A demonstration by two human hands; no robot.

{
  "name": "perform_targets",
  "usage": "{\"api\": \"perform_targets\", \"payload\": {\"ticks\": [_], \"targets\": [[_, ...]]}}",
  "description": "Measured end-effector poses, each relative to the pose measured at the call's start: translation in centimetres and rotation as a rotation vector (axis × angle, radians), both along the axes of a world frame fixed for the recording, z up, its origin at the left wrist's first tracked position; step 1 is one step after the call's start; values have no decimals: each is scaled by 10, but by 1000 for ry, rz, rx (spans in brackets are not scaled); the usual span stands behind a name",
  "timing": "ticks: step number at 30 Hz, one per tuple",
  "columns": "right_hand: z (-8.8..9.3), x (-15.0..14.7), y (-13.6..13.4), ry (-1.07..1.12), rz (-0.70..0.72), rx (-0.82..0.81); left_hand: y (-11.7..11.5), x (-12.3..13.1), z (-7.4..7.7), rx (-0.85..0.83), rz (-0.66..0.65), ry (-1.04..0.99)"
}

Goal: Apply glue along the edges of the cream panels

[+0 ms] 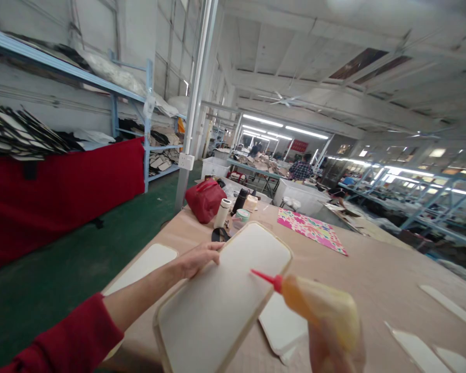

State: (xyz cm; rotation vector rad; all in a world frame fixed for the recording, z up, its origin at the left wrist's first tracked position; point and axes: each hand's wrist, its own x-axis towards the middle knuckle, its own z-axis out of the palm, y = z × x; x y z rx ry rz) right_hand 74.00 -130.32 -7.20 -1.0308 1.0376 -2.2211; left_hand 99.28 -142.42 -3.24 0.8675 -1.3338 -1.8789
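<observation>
A white rounded panel point(225, 295) with a tan rim lies on the brown paper-covered table point(373, 280) in front of me. My left hand point(198, 258), in a red sleeve, rests flat on the panel's left edge with fingers apart. My right hand point(334, 349) grips a yellowish squeeze bottle point(318, 305) with a red nozzle. The nozzle tip hovers just above the panel's right side. Most of my right hand is blurred and cut off by the frame's bottom edge.
Another white panel point(143, 267) lies at the table's left edge, and white pieces point(283, 326) lie under the bottle. A flowered sheet point(312, 230), a red bag point(205, 199), cups and a flask stand farther back. Shelving lines the left wall. People work in the distance.
</observation>
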Motion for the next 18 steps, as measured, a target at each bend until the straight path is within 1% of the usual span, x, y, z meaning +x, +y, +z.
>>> {"api": "perform_targets", "payload": {"ticks": [2, 3, 6, 7, 9, 12, 13, 15, 18], "targets": [[7, -2, -4, -57, -22, 5, 1, -2, 1, 26, 4, 0], [6, -1, -4, -75, 1, 39, 1, -3, 0, 43, 16, -3], [-12, 11, 3, -102, 149, 160, -1, -4, -4, 84, 57, -11], [-17, 14, 4, -96, 184, 163, -2, -3, -5, 90, 66, -9], [-19, 15, 3, -98, 170, 129, -3, -2, -6, 89, 73, -5], [-5, 7, -4, -103, 30, 39, -1, -3, -3, 65, 50, 10], [-1, 6, -6, -96, 5, 26, -1, -3, -2, 60, 42, 13], [0, 9, -5, -63, 11, 56, -1, -5, -2, 53, 37, 16], [-8, 24, -2, -32, 111, 139, -1, -6, -5, 33, 44, 8]]}}
